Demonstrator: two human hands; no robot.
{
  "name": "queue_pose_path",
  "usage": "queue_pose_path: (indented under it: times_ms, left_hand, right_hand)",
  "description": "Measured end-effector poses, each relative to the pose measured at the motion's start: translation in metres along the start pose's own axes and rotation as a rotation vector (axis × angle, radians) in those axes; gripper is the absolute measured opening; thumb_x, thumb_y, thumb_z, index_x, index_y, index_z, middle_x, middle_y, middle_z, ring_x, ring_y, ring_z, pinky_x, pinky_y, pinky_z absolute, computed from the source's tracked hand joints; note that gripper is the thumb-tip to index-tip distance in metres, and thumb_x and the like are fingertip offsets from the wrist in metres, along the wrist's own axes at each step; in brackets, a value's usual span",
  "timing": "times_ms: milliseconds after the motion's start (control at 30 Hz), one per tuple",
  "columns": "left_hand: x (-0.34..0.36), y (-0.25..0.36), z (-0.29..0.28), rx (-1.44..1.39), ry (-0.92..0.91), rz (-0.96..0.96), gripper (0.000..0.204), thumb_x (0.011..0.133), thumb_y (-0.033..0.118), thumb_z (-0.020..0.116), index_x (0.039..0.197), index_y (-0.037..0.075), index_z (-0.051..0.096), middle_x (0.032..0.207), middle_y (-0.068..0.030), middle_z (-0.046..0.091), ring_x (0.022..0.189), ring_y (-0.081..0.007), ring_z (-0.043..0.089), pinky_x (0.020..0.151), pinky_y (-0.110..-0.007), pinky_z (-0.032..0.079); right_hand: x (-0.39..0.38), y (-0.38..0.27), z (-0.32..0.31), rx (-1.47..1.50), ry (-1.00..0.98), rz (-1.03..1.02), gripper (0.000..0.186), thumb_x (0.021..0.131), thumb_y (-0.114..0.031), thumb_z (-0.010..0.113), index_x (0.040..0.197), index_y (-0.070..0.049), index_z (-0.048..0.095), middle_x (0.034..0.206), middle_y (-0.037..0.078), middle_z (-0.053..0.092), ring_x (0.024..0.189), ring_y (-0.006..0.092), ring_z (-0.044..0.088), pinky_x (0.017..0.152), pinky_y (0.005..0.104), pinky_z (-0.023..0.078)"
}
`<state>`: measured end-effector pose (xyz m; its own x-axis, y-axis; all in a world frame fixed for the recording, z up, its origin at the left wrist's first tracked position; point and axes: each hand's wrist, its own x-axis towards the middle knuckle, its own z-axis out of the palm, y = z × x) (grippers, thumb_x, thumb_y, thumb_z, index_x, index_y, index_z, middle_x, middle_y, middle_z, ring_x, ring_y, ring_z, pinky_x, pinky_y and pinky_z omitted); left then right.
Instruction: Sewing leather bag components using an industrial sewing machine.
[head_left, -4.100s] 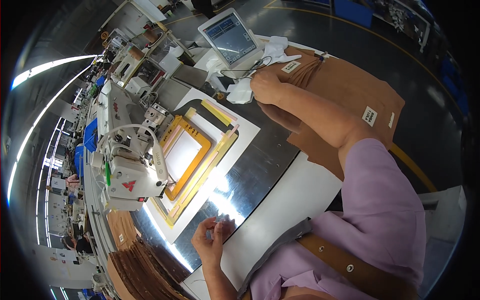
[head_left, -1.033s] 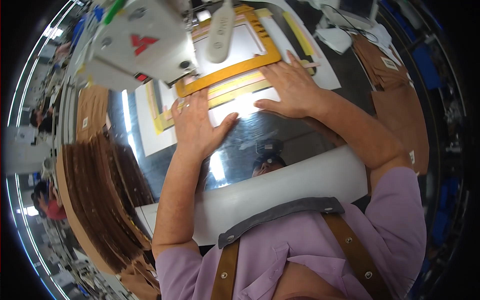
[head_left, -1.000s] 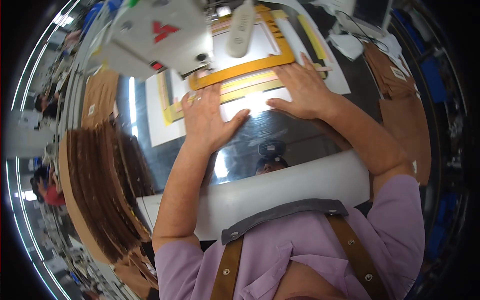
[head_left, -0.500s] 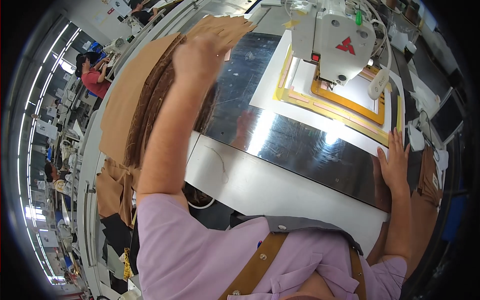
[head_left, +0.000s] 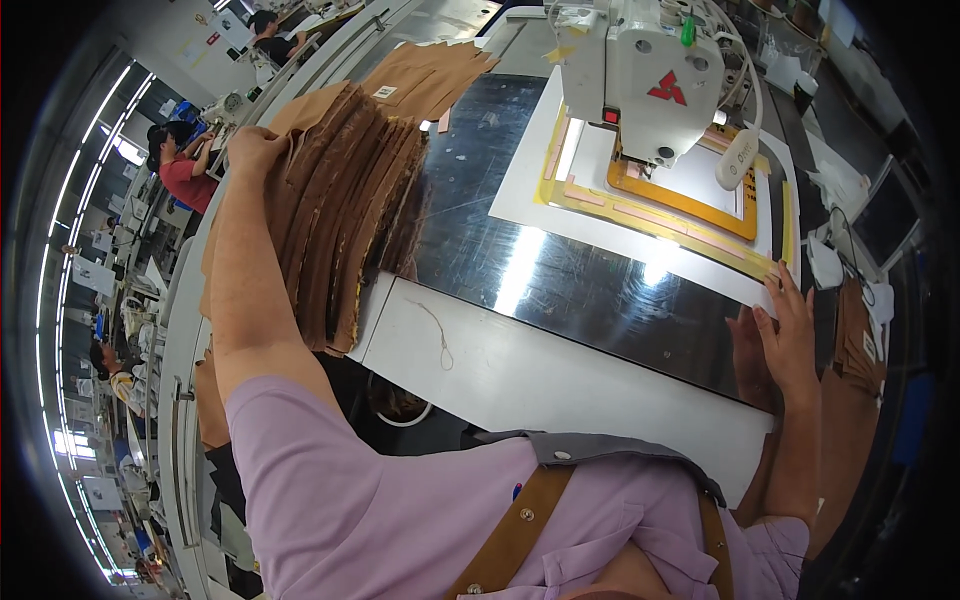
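Note:
My left hand (head_left: 256, 154) is closed at the far left edge of a thick stack of brown leather-like pieces (head_left: 335, 200), its fingers curled over the top piece. The stack's layered, rough edges face right. Beyond it lies a fanned pile of lighter brown pieces (head_left: 435, 78) with a small white label. My right hand (head_left: 790, 335) rests with fingers spread at the right end of the shiny metal plate (head_left: 600, 310), holding nothing. Near its fingertips is a white sheet (head_left: 520, 195) under a yellow-edged frame (head_left: 640, 220).
A white sewing machine head (head_left: 660, 90) stands over an orange clamp frame (head_left: 690, 200). A loose thread (head_left: 440, 335) lies on the white table edge (head_left: 540, 370). Brown pieces (head_left: 858, 340) hang at the far right. Other people (head_left: 185, 175) sit at machines on the left.
My left hand has moved left from above the far end of the stack to its left edge. The stack's layered edges now show more widely. My right hand stays at the plate's end.

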<state>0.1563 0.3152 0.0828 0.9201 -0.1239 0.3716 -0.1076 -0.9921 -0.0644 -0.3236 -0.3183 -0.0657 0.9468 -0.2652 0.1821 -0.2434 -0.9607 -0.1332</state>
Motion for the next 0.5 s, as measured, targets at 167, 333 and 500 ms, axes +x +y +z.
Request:
queue_pose_path:
  times_ms: [167, 333, 500]
  left_hand:
    - [-0.026, -0.039, -0.001, -0.804, 0.282, -0.294, 0.031, 0.087, 0.034, 0.076, 0.098, 0.005, 0.080, 0.095, -0.0090, 0.078, 0.086, -0.0192, 0.073, 0.084, -0.031, 0.056]
    - [-0.126, 0.145, -0.058, -1.674, 0.118, 0.002, 0.014, 0.098, 0.016, 0.067, 0.097, 0.003, 0.071, 0.091, -0.0023, 0.071, 0.079, -0.0102, 0.065, 0.074, -0.023, 0.051]
    - [-0.257, 0.261, -0.029, -1.884, -0.332, 0.534, 0.006, 0.081, 0.002, 0.077, 0.082, 0.001, 0.071, 0.088, -0.0084, 0.070, 0.080, -0.0161, 0.065, 0.075, -0.030, 0.052]
  right_hand:
    - [0.004, -0.024, -0.004, 0.128, 0.034, -0.187, 0.045, 0.102, -0.034, 0.058, 0.134, -0.002, 0.062, 0.153, 0.018, 0.049, 0.140, 0.0350, 0.048, 0.122, 0.0535, 0.026]
    - [0.012, -0.064, 0.002, 0.617, -0.048, -0.246, 0.040, 0.099, -0.026, 0.062, 0.130, -0.001, 0.064, 0.142, 0.019, 0.059, 0.124, 0.0348, 0.059, 0.105, 0.0405, 0.047]
    - [0.032, -0.102, 0.033, 1.578, -0.404, -0.033, 0.081, 0.107, -0.063, 0.031, 0.154, 0.002, 0.036, 0.154, 0.016, 0.045, 0.142, 0.0276, 0.044, 0.119, 0.0415, 0.033]
